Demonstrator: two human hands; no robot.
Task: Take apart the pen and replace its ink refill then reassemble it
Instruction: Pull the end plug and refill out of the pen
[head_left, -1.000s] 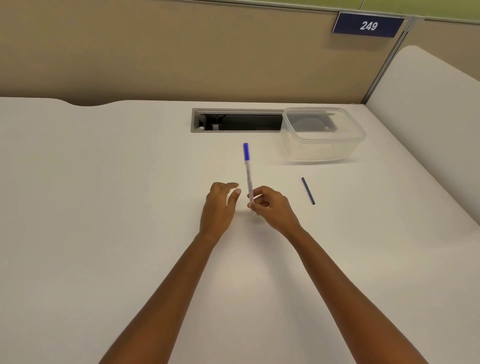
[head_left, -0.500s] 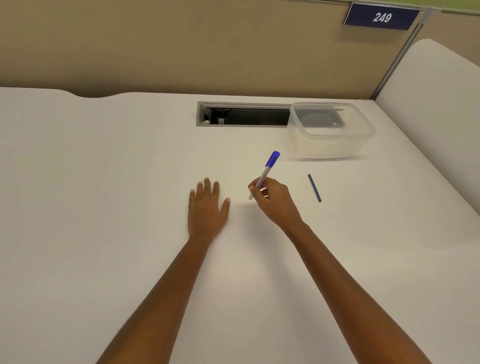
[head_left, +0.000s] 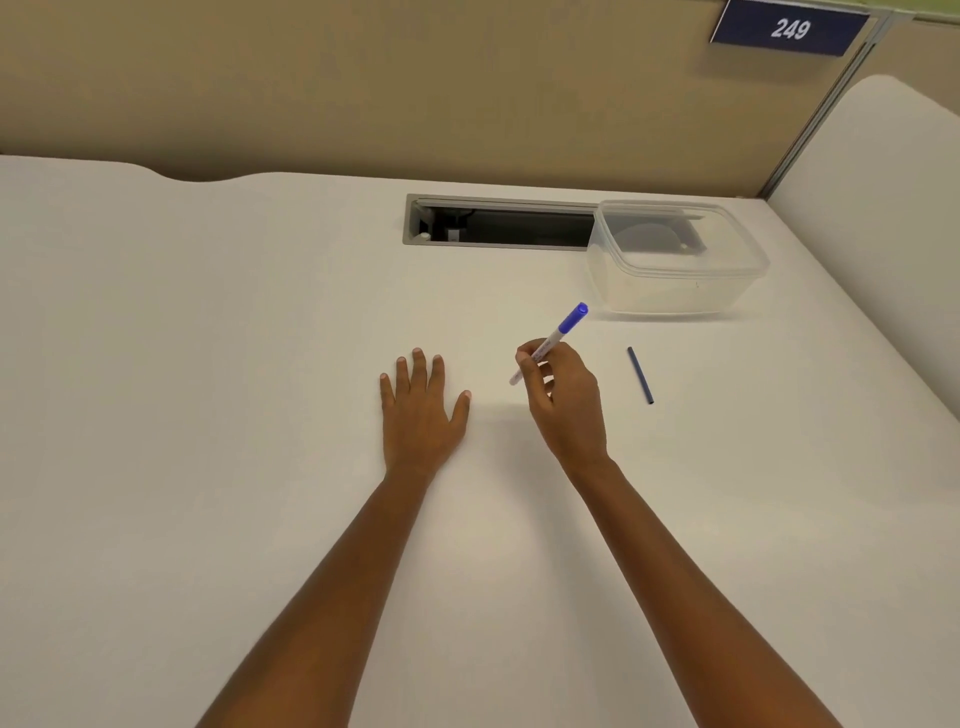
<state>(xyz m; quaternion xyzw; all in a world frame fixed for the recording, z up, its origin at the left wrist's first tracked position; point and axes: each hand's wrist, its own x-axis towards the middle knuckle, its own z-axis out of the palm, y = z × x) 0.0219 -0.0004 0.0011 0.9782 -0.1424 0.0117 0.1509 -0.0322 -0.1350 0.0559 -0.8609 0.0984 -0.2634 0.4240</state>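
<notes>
A white pen (head_left: 551, 341) with a blue end cap is tilted up and to the right, its lower tip pointing down-left. My right hand (head_left: 563, 402) grips it near the lower end between thumb and fingers. My left hand (head_left: 422, 410) lies flat on the white desk (head_left: 208, 364), palm down, fingers spread, holding nothing, a short way left of the pen. A thin dark blue ink refill (head_left: 640, 375) lies on the desk to the right of my right hand, apart from it.
A clear plastic container (head_left: 675, 257) stands at the back right, partly over a rectangular cable slot (head_left: 498, 223) in the desk. A tan partition with a sign "249" (head_left: 789, 28) rises behind. A white divider (head_left: 883, 234) borders the right side.
My left hand let go near the pen and dropped flat onto the desk. The pen tipped from upright to leaning right in my right hand.
</notes>
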